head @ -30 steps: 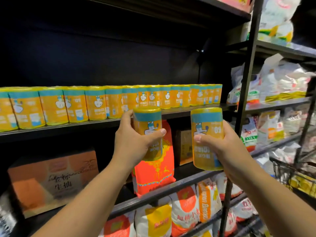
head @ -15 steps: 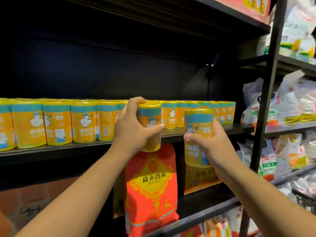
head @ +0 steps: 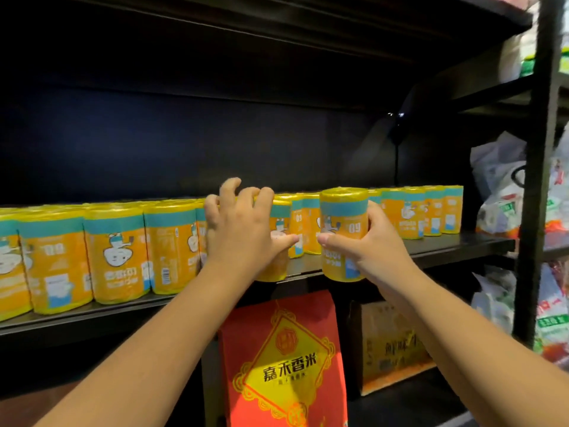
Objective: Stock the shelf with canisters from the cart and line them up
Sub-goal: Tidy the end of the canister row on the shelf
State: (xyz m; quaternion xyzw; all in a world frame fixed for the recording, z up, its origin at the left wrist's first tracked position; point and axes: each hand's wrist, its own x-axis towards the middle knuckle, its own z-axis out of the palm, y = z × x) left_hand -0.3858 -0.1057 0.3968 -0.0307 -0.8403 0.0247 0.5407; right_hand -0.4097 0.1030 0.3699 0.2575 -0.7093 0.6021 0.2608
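The black shelf (head: 446, 251) spans the whole view, its board running behind and to either side of both hands, with a dark back panel above them. Along it stands a row of yellow canisters (head: 117, 251) with teal bands. The row stretches far to the left of the left hand (head: 243, 232), carries on behind both hands, and ends well to the right of the right hand (head: 369, 245), near a black upright post (head: 535, 180). Below the hands, on the next level down, a red rice bag (head: 283, 359) stands upright, and a brown cardboard box (head: 391, 343) sits just beside it under the right forearm. Beyond the post, far right of the right hand, white plastic bags (head: 498, 192) are piled on another rack. The left hand grips the left canister (head: 272, 269), fingers curled over its top and thumb pressed across its front; its base is at the shelf's front edge, though whether it rests there cannot be told. The right hand grips the right canister (head: 343, 217) round its side from the right, thumb on the front label. This one is upright, near the left one but apart from it, with its base overlapping the shelf's front edge.
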